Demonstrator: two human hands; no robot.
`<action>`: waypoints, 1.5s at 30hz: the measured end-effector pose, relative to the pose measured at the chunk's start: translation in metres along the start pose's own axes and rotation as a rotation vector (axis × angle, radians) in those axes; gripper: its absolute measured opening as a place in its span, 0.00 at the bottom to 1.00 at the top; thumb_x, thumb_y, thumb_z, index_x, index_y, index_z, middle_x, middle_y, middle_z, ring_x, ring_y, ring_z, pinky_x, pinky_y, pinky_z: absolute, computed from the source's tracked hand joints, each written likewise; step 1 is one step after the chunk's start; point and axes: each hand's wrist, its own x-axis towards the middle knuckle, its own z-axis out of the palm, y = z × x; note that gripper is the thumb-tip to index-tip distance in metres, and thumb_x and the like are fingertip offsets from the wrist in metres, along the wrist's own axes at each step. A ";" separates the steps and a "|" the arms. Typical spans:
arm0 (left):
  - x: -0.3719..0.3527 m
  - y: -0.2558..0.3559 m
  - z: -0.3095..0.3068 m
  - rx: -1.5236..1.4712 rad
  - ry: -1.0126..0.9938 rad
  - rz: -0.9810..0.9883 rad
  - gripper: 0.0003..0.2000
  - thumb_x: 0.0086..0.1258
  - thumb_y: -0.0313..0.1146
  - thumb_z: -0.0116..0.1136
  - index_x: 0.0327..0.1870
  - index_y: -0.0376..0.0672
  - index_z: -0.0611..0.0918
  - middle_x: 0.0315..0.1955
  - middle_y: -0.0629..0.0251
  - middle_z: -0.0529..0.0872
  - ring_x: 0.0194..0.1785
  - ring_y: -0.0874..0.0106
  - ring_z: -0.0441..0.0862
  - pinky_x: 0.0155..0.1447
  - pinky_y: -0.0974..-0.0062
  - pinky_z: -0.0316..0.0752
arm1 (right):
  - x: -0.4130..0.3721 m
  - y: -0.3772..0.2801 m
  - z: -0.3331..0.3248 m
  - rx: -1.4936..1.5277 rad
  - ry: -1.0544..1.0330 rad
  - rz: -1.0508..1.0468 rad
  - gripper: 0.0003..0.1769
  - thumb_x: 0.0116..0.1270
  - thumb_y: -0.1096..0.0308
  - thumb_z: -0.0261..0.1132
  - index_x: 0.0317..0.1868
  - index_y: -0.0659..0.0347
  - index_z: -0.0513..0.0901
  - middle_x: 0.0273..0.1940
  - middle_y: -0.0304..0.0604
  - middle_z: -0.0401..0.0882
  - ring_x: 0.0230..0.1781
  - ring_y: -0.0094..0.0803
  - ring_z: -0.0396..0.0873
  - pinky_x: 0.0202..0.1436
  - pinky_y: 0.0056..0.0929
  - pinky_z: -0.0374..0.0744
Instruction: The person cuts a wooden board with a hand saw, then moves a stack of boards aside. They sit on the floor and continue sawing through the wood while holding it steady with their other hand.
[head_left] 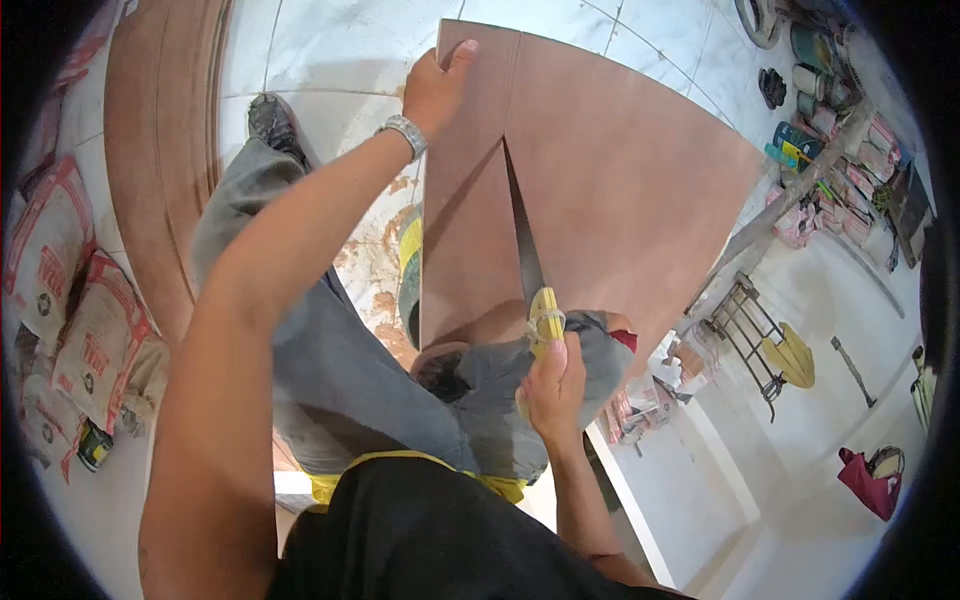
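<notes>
A large reddish-brown wooden board (620, 180) lies in front of me. My left hand (438, 88) grips its far left corner, fingers around the edge and thumb on the top face; a bracelet or watch (404, 134) circles that wrist. In my right hand (553, 390) is the yellow handle of a handsaw (524, 225). Its dark blade points away from me over the board, and a thin line runs from near the tip to the far edge. My bent knee (595, 360) presses at the board's near side.
Brown door-like panels (165, 150) stand at the left, near cement bags (95, 340). Under the board's left edge shows a yellow-green container (410, 265). Cans and tools (810, 140) crowd the far right. A yellow shovel (790, 355) is beside a metal rack (745, 320). Dust covers the tiles.
</notes>
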 end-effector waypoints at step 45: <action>0.000 0.001 -0.002 0.008 0.020 0.038 0.34 0.71 0.63 0.55 0.46 0.31 0.84 0.40 0.44 0.89 0.48 0.51 0.87 0.56 0.58 0.78 | 0.183 0.055 0.108 0.245 0.126 -0.071 0.20 0.83 0.53 0.48 0.41 0.62 0.72 0.26 0.39 0.72 0.21 0.28 0.72 0.26 0.33 0.74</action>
